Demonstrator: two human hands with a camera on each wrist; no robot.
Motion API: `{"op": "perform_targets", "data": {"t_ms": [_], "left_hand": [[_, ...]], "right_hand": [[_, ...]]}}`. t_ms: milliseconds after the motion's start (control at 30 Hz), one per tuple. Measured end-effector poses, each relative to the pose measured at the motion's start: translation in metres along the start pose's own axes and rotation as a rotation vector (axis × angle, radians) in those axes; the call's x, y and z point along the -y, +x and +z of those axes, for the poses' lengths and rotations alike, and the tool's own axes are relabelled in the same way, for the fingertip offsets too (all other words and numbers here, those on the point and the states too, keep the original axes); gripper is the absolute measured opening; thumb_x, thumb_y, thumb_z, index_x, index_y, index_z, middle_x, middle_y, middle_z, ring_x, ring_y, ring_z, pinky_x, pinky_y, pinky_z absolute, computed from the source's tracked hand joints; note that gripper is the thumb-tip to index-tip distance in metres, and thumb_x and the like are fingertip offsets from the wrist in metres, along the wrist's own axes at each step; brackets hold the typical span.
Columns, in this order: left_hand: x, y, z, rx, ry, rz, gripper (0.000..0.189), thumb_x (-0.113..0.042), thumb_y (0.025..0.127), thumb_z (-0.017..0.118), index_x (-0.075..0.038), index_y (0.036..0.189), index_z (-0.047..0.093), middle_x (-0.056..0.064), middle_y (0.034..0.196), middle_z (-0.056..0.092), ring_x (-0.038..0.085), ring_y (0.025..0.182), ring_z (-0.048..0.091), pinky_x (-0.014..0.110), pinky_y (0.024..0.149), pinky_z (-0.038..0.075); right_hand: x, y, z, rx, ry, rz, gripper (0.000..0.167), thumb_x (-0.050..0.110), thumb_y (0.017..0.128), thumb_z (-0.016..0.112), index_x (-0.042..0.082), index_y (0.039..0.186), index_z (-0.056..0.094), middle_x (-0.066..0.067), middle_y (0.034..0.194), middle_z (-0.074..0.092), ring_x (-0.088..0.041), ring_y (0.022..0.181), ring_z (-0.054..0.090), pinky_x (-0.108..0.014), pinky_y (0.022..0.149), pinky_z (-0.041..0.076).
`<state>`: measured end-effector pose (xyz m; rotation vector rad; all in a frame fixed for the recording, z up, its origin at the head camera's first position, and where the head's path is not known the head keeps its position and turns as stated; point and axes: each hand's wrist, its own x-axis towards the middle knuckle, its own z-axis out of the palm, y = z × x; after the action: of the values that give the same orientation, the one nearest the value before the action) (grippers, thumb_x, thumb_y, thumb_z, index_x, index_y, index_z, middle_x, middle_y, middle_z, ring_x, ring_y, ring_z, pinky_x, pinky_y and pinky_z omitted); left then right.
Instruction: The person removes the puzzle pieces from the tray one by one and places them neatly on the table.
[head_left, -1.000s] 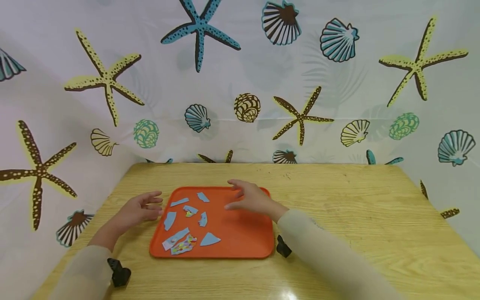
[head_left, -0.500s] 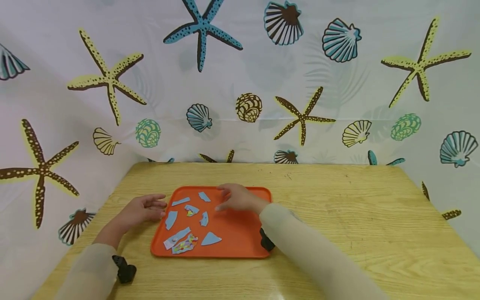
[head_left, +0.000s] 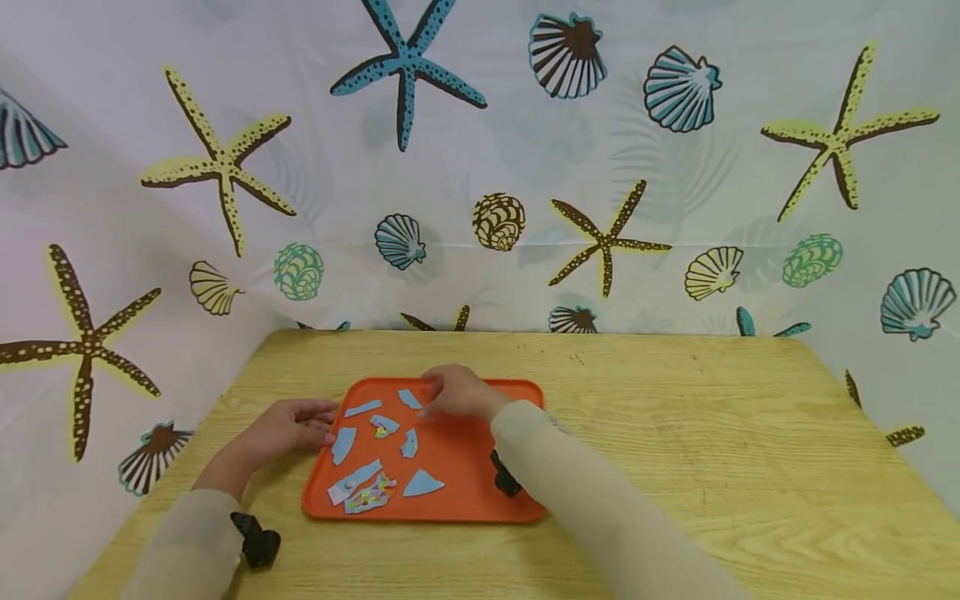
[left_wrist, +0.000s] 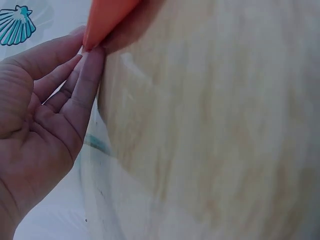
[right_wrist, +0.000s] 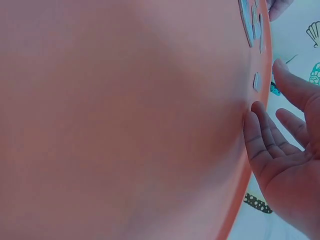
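An orange tray lies on the table with several flat, irregular pale blue pieces spread over its left half. Some, like the front-left piece, carry a colourful print. My left hand is at the tray's left edge; in the left wrist view its thumb and fingers pinch the tray's rim. Over the back middle of the tray is my right hand, palm sideways and fingers loosely bent, holding nothing. Nearest to it lies a small plain blue piece. A plain triangular piece lies near the front.
The wooden table extends to the right of the tray. A white cloth printed with starfish and shells hangs behind it and along both sides. Black wrist devices, such as the left one, sit at both sleeves.
My right hand has moved left and lower over the tray, toward the small back piece. The left hand has shifted slightly right onto the tray's edge. The blue pieces keep their places.
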<state>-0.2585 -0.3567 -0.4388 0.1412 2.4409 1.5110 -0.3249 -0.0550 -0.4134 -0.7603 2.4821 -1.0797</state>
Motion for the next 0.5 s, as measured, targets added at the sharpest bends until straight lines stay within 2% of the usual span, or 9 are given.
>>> {"op": "perform_targets", "data": {"t_ms": [200, 500], "left_hand": [[0.001, -0.001, 0.002, 0.04, -0.054, 0.026, 0.069, -0.004, 0.088, 0.071, 0.011, 0.144, 0.035, 0.028, 0.132, 0.052, 0.026, 0.106, 0.06, 0.034, 0.083, 0.055], [0.005, -0.003, -0.001, 0.014, -0.059, -0.017, 0.068, -0.007, 0.089, 0.071, 0.005, 0.146, 0.036, 0.027, 0.142, 0.043, 0.026, 0.109, 0.058, 0.034, 0.084, 0.054]], "right_hand": [[0.0, 0.009, 0.011, -0.032, -0.049, 0.007, 0.051, 0.018, 0.084, 0.079, 0.007, 0.13, 0.062, -0.008, 0.113, 0.064, -0.018, 0.1, 0.058, -0.03, 0.087, 0.049], [0.005, 0.015, 0.022, -0.069, -0.053, 0.045, 0.045, 0.02, 0.083, 0.079, 0.008, 0.124, 0.066, -0.005, 0.113, 0.065, -0.019, 0.102, 0.06, -0.03, 0.085, 0.051]]}}
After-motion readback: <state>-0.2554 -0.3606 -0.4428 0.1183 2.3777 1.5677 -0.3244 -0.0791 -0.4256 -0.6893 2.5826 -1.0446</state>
